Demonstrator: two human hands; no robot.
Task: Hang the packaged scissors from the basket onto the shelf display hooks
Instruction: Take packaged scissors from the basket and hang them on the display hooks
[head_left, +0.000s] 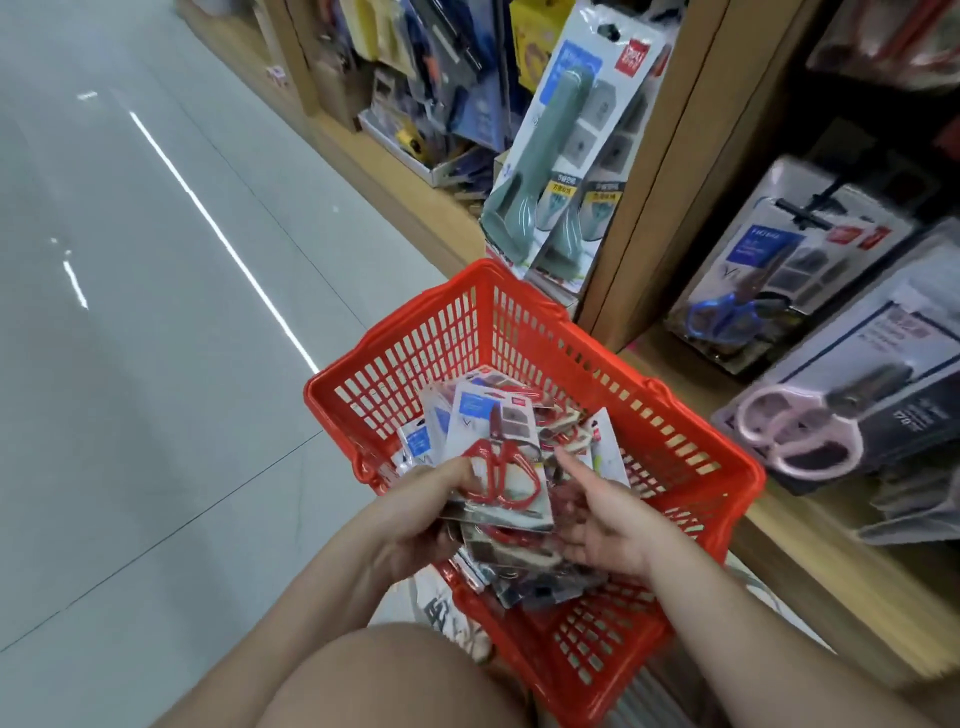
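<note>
Snagging worries us: our left hand (423, 514) pinches the red scissors pack (498, 475) over the basket (691, 415), our right hand (602, 525) lies open beside it, and tangled packs (524, 571) could drag out.

Basket (519, 332) top open; hung packs (810, 270) crowd the shelf (644, 171)

A retail shop aisle is shown. Blister-carded blue-handled scissors (722, 314), pink-handled scissors (789, 431) and green-handled scissors (556, 145) are displayed in light wooden shelving bays (654, 182), the blue pack hung on a black display hook (802, 215). A red plastic lattice shopping basket (441, 338), filled with carded red-handled scissors packs (480, 410), is placed just beside the lower shelf's front edge. A glossy grey tiled floor (156, 364) is seen alongside.
</note>
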